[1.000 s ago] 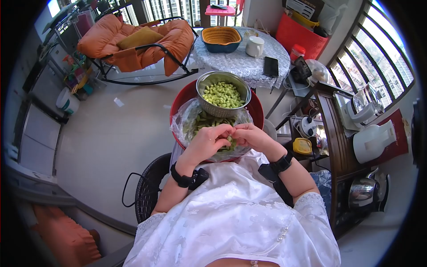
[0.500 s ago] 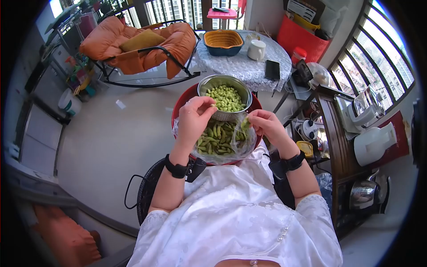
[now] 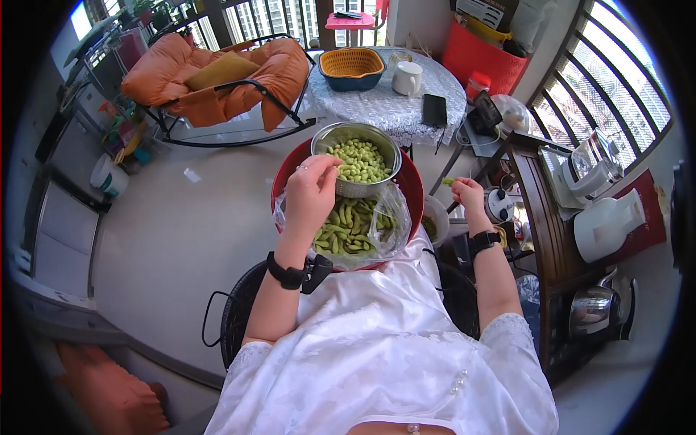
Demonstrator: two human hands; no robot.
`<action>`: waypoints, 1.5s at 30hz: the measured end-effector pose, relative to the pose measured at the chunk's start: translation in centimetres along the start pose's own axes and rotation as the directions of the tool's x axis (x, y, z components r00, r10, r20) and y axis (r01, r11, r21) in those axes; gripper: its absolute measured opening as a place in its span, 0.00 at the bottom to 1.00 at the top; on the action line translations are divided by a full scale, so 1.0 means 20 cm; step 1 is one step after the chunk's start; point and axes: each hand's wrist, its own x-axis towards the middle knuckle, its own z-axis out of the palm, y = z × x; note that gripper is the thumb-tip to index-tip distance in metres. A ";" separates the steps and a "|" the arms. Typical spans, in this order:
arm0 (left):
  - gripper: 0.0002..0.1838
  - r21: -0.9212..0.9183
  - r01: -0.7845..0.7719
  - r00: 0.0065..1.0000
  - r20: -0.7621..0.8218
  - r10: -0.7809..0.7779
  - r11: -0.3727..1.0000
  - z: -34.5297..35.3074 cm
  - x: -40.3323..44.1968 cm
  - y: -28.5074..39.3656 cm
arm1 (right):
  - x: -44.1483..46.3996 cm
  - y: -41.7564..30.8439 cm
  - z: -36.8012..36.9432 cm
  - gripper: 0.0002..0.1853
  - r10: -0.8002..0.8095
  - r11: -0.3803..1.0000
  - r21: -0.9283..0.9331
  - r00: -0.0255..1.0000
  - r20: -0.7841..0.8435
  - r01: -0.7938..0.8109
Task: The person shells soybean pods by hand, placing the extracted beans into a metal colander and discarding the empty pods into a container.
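Note:
My left hand [image 3: 313, 187] is at the near left rim of a metal colander [image 3: 360, 191], its fingers pinched together; whatever they hold is hidden. Shelled green beans [image 3: 362, 161] lie inside the colander. Out to the right, my right hand [image 3: 468, 194] pinches a green edamame pod [image 3: 449, 182], too small to tell whether it is empty. Below and left of that hand stands a pale bucket [image 3: 444, 226] with dark contents. Whole edamame pods [image 3: 346, 230] fill a clear plastic bag [image 3: 392, 210] below the colander. Bag and colander both rest in a red basin [image 3: 416, 190].
Ahead, a cloth-covered round table [image 3: 337, 109] bears a yellow-and-blue basket [image 3: 352, 70], a white mug [image 3: 407, 78] and a black phone [image 3: 434, 111]. An orange rocking chair [image 3: 217, 80] stands at the back left. To the right, a dark wooden rack [image 3: 540, 210] holds a white jug [image 3: 607, 226].
My right hand has moved right, away from the bag, carrying the pod out beyond the basin. My left hand stays near the colander's rim. The view has shifted slightly.

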 end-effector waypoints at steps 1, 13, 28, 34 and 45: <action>0.07 -0.014 0.037 0.999 -0.011 -0.037 0.999 -0.02 -0.04 0.02 | 0.06 0.08 -0.04 0.12 0.006 0.999 -0.040 1.000 -0.020 -0.007; 0.10 0.224 0.143 0.858 0.458 -0.234 0.964 -0.10 -0.28 -0.08 | 0.01 -0.01 0.02 0.16 -0.136 0.979 -0.151 0.991 0.001 0.135; 0.11 0.513 0.009 0.838 0.464 -0.286 0.859 -0.03 -0.35 -0.19 | -0.76 -0.50 0.60 0.07 -0.357 0.916 0.111 0.658 0.663 0.386; 0.07 0.187 0.285 0.819 0.462 -0.340 0.940 -0.10 -0.26 -0.03 | -0.84 -0.49 0.64 0.09 -0.157 0.819 -0.236 0.601 0.784 0.522; 0.14 -0.097 0.334 0.864 0.428 -0.264 0.938 -0.03 -0.28 0.00 | -0.85 -0.48 0.66 0.09 -0.165 0.794 -0.286 0.643 0.748 0.536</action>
